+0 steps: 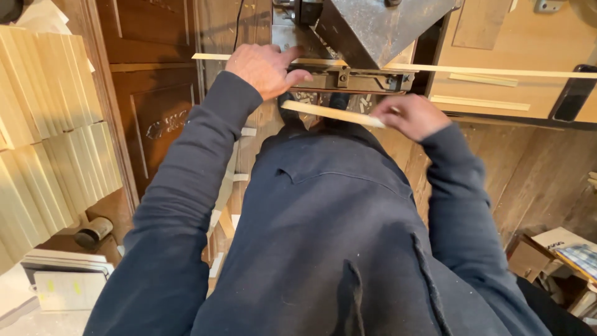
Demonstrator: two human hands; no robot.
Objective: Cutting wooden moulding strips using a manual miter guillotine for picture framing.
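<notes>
Already, tall stacks of pale cut wooden slats stand at the left, while a long thin pale wooden strip lies across the grey metal cutting machine, pressed down by the left hand with fingers spread flat. The right hand pinches a short pale cut wooden piece just below the machine. The blade and the strip's far end are hidden.

Short pale wood strip: thin, flat, light-coloured, held at its right end, tilted slightly down to the right, lying just below the machine's dark metal base. Long pale wood strip: thin, nearly level, running across that base, its left end sticking out past it, the right stretch reaching far beyond.
</notes>
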